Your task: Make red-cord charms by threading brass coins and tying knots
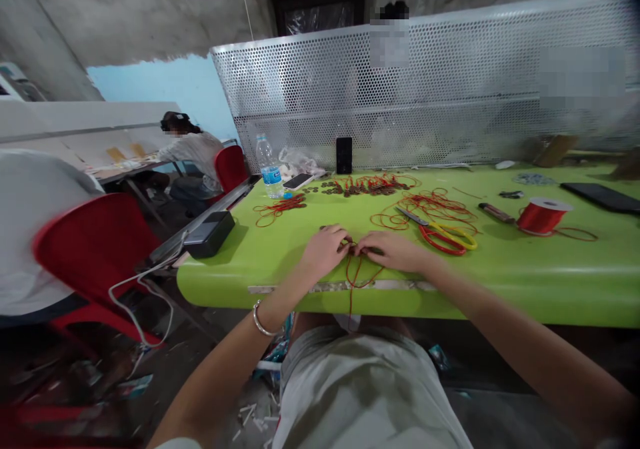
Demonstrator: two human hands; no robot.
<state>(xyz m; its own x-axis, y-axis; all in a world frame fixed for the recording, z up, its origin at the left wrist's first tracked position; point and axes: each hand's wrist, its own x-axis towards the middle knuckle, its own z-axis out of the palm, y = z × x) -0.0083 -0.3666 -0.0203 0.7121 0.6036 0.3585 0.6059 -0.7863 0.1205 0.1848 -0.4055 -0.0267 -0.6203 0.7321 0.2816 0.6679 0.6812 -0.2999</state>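
Note:
Near the front edge of the green table, my left hand and my right hand almost meet, fingertips pinched on a thin red cord. Its loops and a loose end hang down over the table edge. Whatever lies between the fingertips is too small and covered to make out. To the right of my right hand lie scissors with red and yellow handles, against a tangle of red cord. Beyond my hands spreads a row of dark coin-like pieces with red cord.
A red cord spool and a cutter knife lie at the right. At the left stand a dark box and a water bottle beside a phone. A perforated metal screen backs the table. Co-workers sit at the left.

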